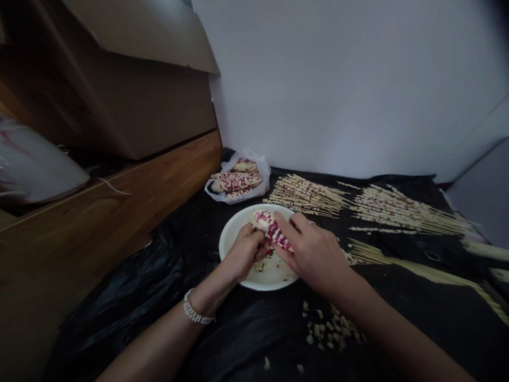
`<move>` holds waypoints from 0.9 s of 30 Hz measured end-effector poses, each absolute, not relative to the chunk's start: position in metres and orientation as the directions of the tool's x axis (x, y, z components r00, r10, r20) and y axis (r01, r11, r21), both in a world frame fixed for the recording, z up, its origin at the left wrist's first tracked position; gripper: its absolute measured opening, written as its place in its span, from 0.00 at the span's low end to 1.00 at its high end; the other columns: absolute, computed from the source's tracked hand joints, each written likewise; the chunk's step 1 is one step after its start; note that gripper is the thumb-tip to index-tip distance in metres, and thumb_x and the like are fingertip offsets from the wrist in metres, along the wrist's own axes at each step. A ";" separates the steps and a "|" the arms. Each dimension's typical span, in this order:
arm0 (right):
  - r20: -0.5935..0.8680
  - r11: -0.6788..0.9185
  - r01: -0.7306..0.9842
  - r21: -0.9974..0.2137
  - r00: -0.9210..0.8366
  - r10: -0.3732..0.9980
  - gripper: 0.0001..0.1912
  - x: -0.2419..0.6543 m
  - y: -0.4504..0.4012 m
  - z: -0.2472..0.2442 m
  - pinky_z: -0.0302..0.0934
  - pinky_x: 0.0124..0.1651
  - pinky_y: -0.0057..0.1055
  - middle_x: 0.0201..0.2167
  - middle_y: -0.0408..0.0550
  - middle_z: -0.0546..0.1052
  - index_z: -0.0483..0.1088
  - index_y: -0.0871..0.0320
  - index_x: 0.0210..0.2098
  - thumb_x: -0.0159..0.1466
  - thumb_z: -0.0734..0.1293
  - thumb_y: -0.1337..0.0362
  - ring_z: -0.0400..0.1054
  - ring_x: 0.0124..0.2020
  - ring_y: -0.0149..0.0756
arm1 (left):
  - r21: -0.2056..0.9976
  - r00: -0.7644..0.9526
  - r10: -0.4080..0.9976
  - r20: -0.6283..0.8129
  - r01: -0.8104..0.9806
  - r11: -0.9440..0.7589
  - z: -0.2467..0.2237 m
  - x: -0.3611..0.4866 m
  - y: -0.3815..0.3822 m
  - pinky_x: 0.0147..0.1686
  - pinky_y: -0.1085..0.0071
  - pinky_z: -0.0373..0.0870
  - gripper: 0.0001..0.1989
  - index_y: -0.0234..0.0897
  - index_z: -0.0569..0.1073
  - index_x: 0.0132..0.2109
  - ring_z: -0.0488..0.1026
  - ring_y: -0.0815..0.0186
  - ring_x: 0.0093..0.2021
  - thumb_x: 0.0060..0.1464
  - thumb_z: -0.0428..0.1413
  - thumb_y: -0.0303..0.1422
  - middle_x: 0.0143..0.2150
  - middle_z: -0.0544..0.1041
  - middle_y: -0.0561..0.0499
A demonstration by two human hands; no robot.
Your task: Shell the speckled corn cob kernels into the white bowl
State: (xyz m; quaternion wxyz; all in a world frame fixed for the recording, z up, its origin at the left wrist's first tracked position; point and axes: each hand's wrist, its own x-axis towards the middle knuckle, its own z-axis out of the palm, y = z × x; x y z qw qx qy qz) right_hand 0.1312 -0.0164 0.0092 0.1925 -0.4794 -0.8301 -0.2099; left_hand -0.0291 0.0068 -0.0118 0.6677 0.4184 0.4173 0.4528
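Near far edge of black sheet (246, 334), loaded sticks (304, 194) lay done, bagged cobs (238, 183) unstripped; left hand (243, 255), right hand (320, 254) gripped another cob (273, 229).

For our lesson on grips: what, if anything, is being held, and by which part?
A speckled corn cob: the left hand holds it near its left end, the right hand around its right end.

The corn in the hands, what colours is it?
The speckled corn cob is creamy white and purplish-red, shown best in the head view.

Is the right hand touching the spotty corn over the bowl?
Touching. The head view shows the right hand with a finger laid over the corn cob and its thumb against the lower end.
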 end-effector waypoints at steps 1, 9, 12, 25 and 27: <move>0.529 0.454 0.880 0.139 -0.453 0.717 0.26 0.133 -0.016 0.009 0.58 0.31 0.31 0.41 0.52 0.77 0.68 0.60 0.61 0.66 0.68 0.58 0.73 0.32 0.36 | 0.937 0.238 0.956 -0.169 -0.263 0.231 -0.011 -0.029 0.006 0.17 0.76 0.38 0.03 0.36 0.64 0.24 0.48 0.78 0.14 0.38 0.53 0.28 0.15 0.59 0.59; 0.569 0.435 0.884 0.173 -0.450 0.688 0.26 0.136 -0.014 0.012 0.57 0.31 0.32 0.40 0.50 0.76 0.68 0.59 0.61 0.66 0.68 0.58 0.71 0.30 0.36 | 0.831 0.347 0.904 -0.250 -0.402 0.384 -0.005 -0.035 0.009 0.16 0.77 0.42 0.11 0.32 0.69 0.27 0.51 0.78 0.17 0.49 0.57 0.36 0.22 0.68 0.52; 0.572 0.434 0.870 0.233 -0.483 0.663 0.25 0.133 -0.016 0.013 0.58 0.33 0.33 0.40 0.51 0.76 0.68 0.60 0.61 0.67 0.67 0.59 0.71 0.31 0.36 | 0.819 0.321 0.901 -0.292 -0.403 0.409 -0.006 -0.034 0.011 0.16 0.77 0.42 0.13 0.32 0.70 0.26 0.52 0.77 0.16 0.51 0.56 0.37 0.20 0.66 0.52; 0.537 0.404 0.839 0.365 -0.544 0.645 0.22 0.121 -0.023 0.005 0.59 0.34 0.36 0.37 0.55 0.76 0.66 0.63 0.63 0.71 0.60 0.70 0.70 0.33 0.39 | 0.842 0.293 0.894 -0.338 -0.331 0.426 -0.009 -0.027 0.011 0.15 0.77 0.42 0.07 0.34 0.69 0.27 0.52 0.75 0.16 0.45 0.53 0.34 0.14 0.60 0.56; 0.524 0.416 0.847 0.332 -0.532 0.665 0.23 0.122 -0.022 0.005 0.60 0.35 0.36 0.37 0.54 0.76 0.66 0.62 0.64 0.70 0.62 0.69 0.70 0.33 0.39 | 0.856 0.276 0.904 -0.326 -0.320 0.406 -0.011 -0.027 0.010 0.15 0.77 0.41 0.03 0.35 0.67 0.26 0.50 0.76 0.15 0.40 0.53 0.30 0.14 0.60 0.56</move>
